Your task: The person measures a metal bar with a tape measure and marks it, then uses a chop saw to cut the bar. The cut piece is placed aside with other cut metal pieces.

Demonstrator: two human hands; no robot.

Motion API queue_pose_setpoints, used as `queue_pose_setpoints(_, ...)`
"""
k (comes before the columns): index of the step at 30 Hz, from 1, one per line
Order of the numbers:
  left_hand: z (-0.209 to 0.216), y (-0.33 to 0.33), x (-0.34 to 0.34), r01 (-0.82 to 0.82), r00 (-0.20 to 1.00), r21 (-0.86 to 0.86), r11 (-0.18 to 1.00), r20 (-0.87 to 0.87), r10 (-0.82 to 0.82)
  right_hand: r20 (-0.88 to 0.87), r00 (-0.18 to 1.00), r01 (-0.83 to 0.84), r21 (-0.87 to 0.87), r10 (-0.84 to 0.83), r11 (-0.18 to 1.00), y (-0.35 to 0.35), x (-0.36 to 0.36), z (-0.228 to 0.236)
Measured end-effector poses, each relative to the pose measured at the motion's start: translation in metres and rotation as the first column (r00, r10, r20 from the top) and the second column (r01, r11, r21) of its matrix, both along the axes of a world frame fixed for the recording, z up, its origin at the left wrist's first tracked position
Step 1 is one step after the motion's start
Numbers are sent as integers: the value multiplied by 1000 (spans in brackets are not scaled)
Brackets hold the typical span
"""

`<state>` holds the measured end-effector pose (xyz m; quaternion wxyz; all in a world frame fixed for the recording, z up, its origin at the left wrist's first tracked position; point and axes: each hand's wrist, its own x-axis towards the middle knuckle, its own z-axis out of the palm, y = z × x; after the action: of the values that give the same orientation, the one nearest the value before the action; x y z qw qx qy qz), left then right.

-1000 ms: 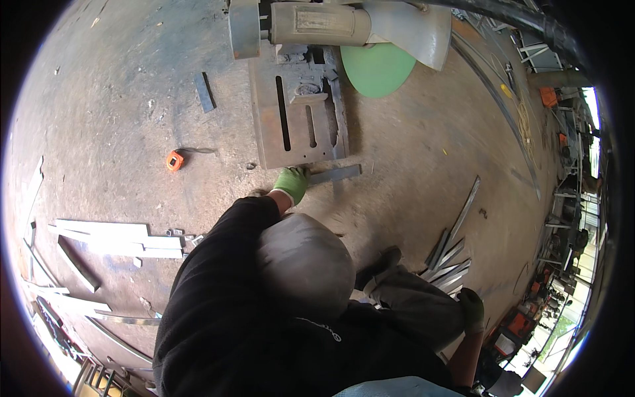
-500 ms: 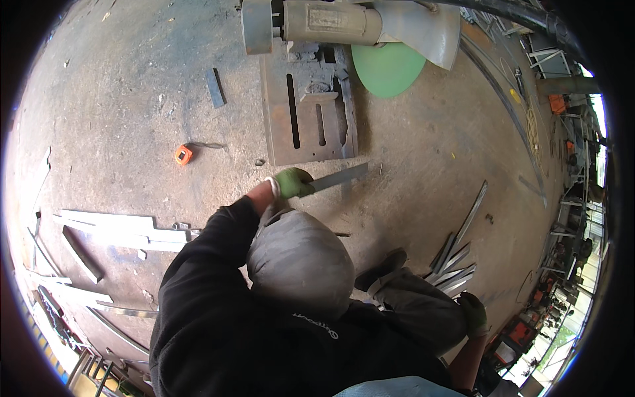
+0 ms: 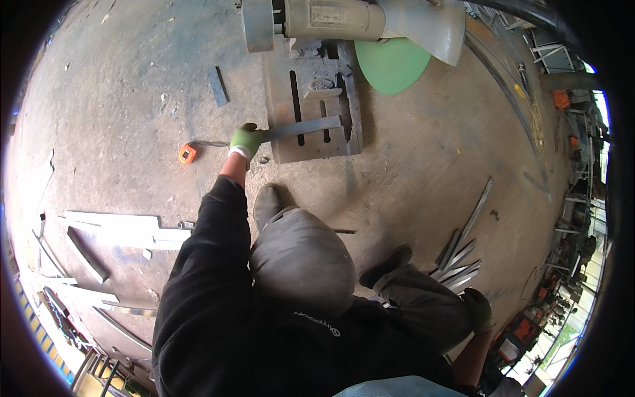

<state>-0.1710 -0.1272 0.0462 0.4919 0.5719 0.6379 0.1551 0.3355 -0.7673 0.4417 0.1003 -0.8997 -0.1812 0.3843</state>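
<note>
My left hand point(image 3: 246, 140), in a green glove, is closed round one end of a flat grey metal bar point(image 3: 304, 128). The bar's far end lies over the slotted metal base point(image 3: 284, 149) of a cut-off saw. Above that base are the saw's grey motor housing point(image 3: 334, 20) and a green disc point(image 3: 391, 66), partly covered by a pale guard point(image 3: 430, 26). My right hand point(image 3: 477, 309), gloved too, rests against my bent right knee with its fingers draped over it and nothing visible in it.
An orange tape measure point(image 3: 188, 153) and a short dark metal strip point(image 3: 217, 86) lie on the floor at left. Bright metal pieces point(image 3: 119, 228) are spread at lower left. Several metal lengths point(image 3: 456, 261) lie beside my right leg. Cluttered equipment point(image 3: 529, 324) lines the right side.
My left hand has moved forward and left, bringing the metal bar from in front of the saw base to over it. The right hand stays at the knee.
</note>
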Motion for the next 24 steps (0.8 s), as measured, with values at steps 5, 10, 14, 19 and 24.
queue_pose_setpoints(5,-26,-40,-37,-405,782,-231,885,414,466,30,999,-34,-66,36,997,18,2,-3)
queue_pose_setpoints(10,-37,-112,-61,36,998,114,993,41,-41,21,983,-182,-77,184,980,104,-37,-33)
queue_pose_setpoints(14,0,-179,-53,161,986,-80,984,43,-158,-346,747,-537,191,568,822,195,-112,-81)
queue_pose_setpoints(19,104,-350,-138,306,949,-201,931,141,-281,-495,492,-842,-63,716,536,253,-203,-186)
queue_pose_setpoints(24,94,-396,-206,383,924,-184,905,84,-373,-324,339,-941,-136,883,311,242,-238,-268)
